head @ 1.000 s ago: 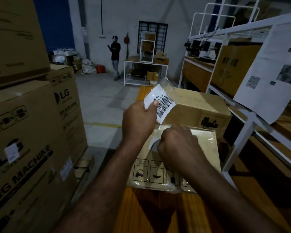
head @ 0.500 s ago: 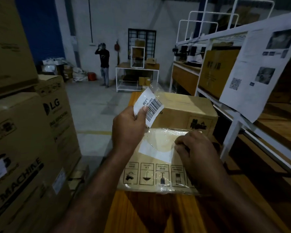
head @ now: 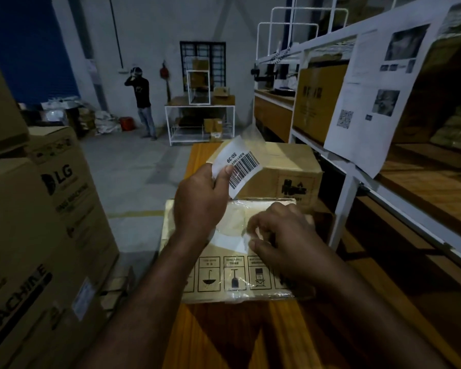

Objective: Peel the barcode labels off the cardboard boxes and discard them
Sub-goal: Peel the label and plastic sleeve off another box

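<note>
Pinching white barcode label (head: 244,169) in L hand (head: 200,206); R hand (head: 285,235) pinches clear film (head: 237,215) on box (head: 210,291).

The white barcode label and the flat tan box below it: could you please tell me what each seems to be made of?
White barcode label: probably matte paper, print crisp and unshiny, stuck to glossy clear film that juts past its top edge. Flat tan box: likely cardboard, dull brown with printed handling symbols, under clear plastic wrap that wrinkles and glints.
</note>
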The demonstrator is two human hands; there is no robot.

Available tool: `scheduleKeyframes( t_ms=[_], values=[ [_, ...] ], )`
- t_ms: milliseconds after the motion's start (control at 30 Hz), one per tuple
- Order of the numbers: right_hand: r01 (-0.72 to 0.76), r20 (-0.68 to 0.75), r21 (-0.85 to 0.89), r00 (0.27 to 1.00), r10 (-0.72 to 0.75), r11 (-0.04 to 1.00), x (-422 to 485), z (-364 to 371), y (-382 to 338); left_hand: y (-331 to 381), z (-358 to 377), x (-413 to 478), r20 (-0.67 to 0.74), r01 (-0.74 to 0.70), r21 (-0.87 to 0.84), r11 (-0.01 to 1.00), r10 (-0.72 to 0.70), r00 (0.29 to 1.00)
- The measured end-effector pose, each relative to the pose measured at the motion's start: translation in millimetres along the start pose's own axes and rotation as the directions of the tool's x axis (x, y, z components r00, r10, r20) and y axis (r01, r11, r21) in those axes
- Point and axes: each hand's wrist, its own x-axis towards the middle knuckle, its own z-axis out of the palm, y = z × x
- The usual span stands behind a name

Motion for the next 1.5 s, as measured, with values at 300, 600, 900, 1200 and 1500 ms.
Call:
scheduleKeyframes(
  t_ms=[300,600,900,1200,1500],
  values=[
    [-0.064,-0.034,0.046,0.997,0.065,0.997,1,4,3,6,-1,-5,-0.046,-0.025,-0.023,0.999,0.024,0.999],
    [-0.092,-0.089,0.036,0.992,0.095,0.995,7,2,-6,9,-3,-10,-0.058,-0.030,0.000,1.000,0.030,0.998],
    [-0.120,-0.103,-0.055,0.988,0.114,0.991,4,12,-9,12,-4,-16,-0.070,-0.013,0.039,0.999,0.016,0.997],
    [-0.129,-0.164,0.051,0.977,0.136,0.990,-1,11,-10,13,-9,-18,-0.058,-0.050,-0.034,0.998,0.048,0.997],
    [-0.140,-0.174,0.078,0.973,0.152,0.987,2,8,-10,13,-12,-17,-0.098,0.006,-0.168,0.986,-0.023,0.995]
  ],
)
